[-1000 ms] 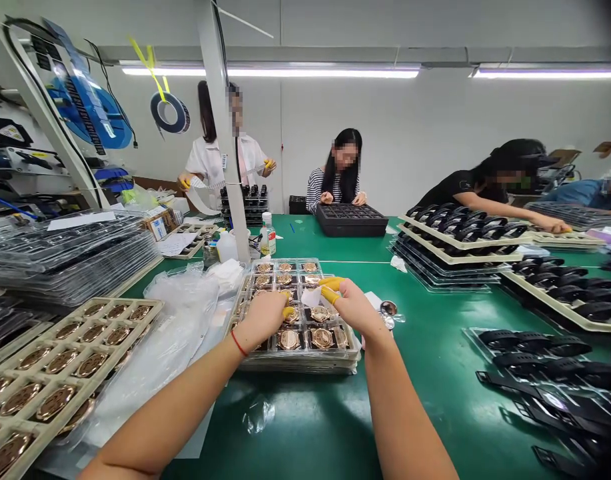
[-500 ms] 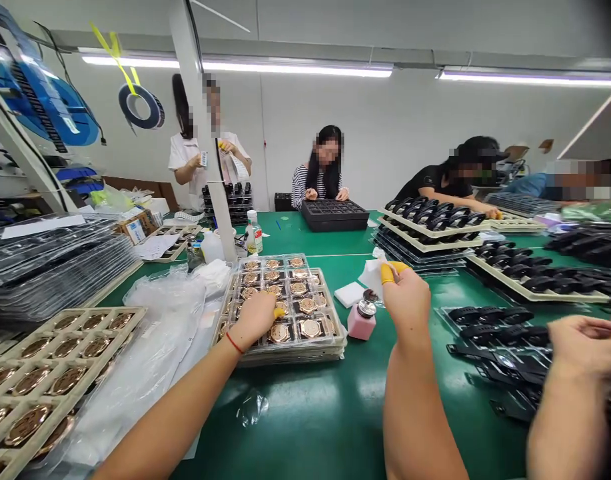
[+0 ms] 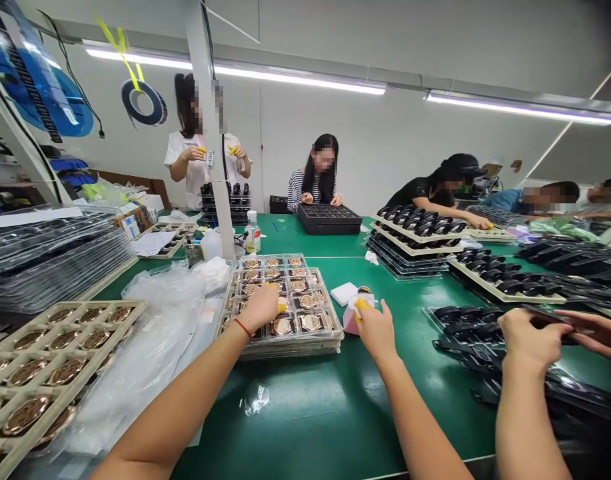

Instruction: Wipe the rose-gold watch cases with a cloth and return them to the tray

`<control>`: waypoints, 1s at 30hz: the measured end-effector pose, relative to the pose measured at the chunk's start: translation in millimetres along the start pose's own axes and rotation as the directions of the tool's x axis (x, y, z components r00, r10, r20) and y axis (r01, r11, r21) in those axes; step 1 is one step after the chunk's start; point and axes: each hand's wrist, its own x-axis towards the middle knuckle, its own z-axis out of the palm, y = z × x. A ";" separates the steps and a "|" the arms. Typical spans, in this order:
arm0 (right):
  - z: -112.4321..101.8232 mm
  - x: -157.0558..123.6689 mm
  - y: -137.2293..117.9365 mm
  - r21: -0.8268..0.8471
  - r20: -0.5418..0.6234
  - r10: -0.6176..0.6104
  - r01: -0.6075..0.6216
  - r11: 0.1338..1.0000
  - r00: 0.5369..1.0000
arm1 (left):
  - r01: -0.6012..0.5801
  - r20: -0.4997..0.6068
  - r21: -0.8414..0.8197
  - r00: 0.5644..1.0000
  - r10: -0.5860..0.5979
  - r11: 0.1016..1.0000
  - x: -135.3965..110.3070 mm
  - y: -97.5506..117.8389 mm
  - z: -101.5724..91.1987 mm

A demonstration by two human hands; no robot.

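Observation:
My left hand point(image 3: 262, 309), with yellow finger cots, is over the top clear tray point(image 3: 291, 261) of rose-gold watch cases. Its fingers are bent down at a watch case near the tray's middle. The hand's back hides most of them, so what they grip cannot be made out. Under it lies a stack of cream trays point(image 3: 290, 348). Beside the stack, my right hand point(image 3: 378, 327) pinches a white wipe point(image 3: 368, 305) against the top of a pink pump bottle point(image 3: 351, 321). The wipe partly covers the bottle's metal top.
A white pad point(image 3: 344, 293) lies behind the bottle. At left are a cream tray of watch cases point(image 3: 65, 340) and plastic bags point(image 3: 158, 313). Black watches point(image 3: 485, 340) lie at right, near a co-worker's hands point(image 3: 535, 337). A post point(image 3: 220, 200) rises behind the trays.
My right hand has come down and left with the wipe, from above the pink bottle to its top. My left hand stays at the watch tray, slightly shifted. The co-worker's hands at right moved left.

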 end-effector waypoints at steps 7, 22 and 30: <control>-10.5 7.9 6.2 0.336 -0.012 0.209 -0.193 0.922 0.978 | -0.003 -0.092 -0.160 0.996 -0.012 0.987 -8.2 -5.1 1.4; -53.4 13.9 -137.9 0.907 -0.072 -0.253 0.169 0.386 0.965 | -0.123 -0.302 -0.349 0.953 0.013 0.929 -60.2 10.9 -33.0; -38.6 27.7 -139.0 0.830 -0.220 -0.287 0.334 0.447 0.932 | -0.245 -0.418 -0.266 0.901 0.118 0.932 -59.7 0.5 -22.3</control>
